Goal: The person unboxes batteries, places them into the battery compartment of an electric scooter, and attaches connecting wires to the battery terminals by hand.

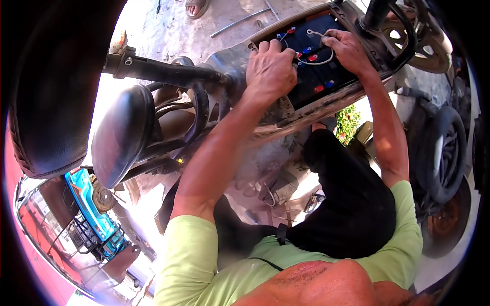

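A tray-like compartment (301, 105) in the body of a scooter-like vehicle holds black batteries (311, 76) with red and blue terminals. My right hand (348, 51) is closed over the compartment's right part, pinching a thin grey wire (321, 63). A ring terminal (310, 31) sticks out beside its fingertips. The wire loops down and back toward my left hand (270, 69). That hand is closed, its fingers curled over the compartment's left side, by a red terminal. Whatever its fingertips hold is hidden.
A black frame tube (168, 69) and a rounded dark part (124, 135) of the vehicle lie left of my arm. Tires (449, 153) are stacked at right. A blue vehicle (94, 209) stands at lower left. A metal rod (240, 23) and another person's sandalled foot (195, 8) are beyond.
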Tool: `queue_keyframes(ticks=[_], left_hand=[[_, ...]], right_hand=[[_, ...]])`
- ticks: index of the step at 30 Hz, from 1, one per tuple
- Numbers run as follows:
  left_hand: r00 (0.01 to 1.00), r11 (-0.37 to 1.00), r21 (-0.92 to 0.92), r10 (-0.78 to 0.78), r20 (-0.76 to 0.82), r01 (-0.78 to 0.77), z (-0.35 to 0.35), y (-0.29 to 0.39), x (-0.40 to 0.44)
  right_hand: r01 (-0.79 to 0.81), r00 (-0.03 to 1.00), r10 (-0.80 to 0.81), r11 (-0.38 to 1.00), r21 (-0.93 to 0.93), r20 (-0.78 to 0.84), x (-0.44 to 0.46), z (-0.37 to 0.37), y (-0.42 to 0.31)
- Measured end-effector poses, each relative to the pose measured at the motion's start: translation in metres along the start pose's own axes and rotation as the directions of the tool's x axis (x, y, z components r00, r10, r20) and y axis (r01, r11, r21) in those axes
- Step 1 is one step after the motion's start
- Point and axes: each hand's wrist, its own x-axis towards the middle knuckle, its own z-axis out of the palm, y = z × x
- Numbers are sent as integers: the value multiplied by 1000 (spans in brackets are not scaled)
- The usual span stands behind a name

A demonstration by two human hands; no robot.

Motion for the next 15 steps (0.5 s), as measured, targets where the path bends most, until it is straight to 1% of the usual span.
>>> queue_keyframes(ticks=[3, 6, 9, 12, 15], left_hand=[[999, 998, 44, 43, 11, -43, 3, -1, 1], [998, 997, 54, 58, 29, -59, 6, -1, 1], [997, 996, 51, 72, 14, -73, 7, -2, 0], [997, 996, 46, 82, -8, -82, 11, -3, -1], [996, 993, 76, 93, 18, -94, 6, -2, -1]], right_hand=[[-9, 1000, 8, 1000, -13, -22, 2, 1, 6], [-3, 999, 0, 996, -86, -32, 1, 1, -2], [-6, 999, 2, 996, -85, -45, 4, 1, 4], [-21, 995, 14, 997, -72, -97, 6, 4, 10], [-37, 991, 21, 992, -122, -129, 6, 6, 10]])
